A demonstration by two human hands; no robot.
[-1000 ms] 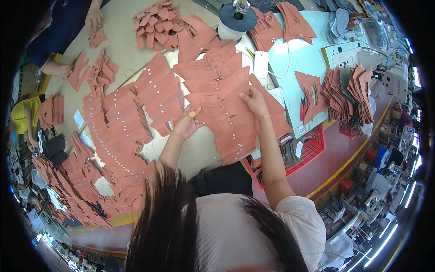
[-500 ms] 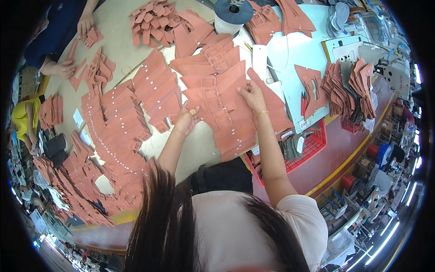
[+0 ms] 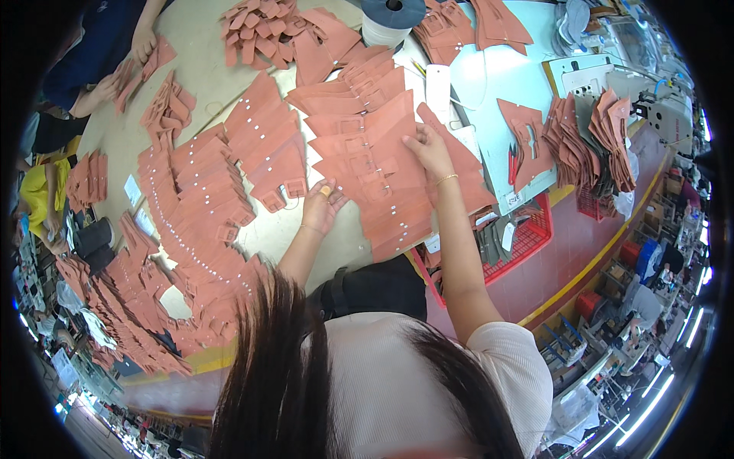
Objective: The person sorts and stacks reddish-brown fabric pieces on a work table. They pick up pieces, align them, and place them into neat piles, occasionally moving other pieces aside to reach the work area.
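Note:
Reddish-brown leather pieces (image 3: 397, 214) with cut-outs and small white tags lie in an overlapping row in front of me. My right hand (image 3: 430, 151) pinches the right edge of an upper leather piece (image 3: 395, 122) between thumb and fingers. Beside the row's left edge, my left hand (image 3: 323, 206) has loosely curled fingers with gaps between them; nothing shows in it. A yellow cover sits on one of its digits. Another flat leather piece (image 3: 459, 164) lies under and beyond my right wrist.
More overlapping leather rows (image 3: 199, 206) spread to the left. A thread spool (image 3: 386, 30) stands at the back. On the right are red-handled snips (image 3: 511, 164), hanging leather stacks (image 3: 562, 149), a sewing machine (image 3: 665, 122) and a red basket (image 3: 535, 241). A co-worker's hands (image 3: 103, 88) handle pieces at far left.
My right hand has shifted slightly up along the piece's edge. My left hand has moved a little down and right, its fingers more curled. The co-worker's hands have come closer together.

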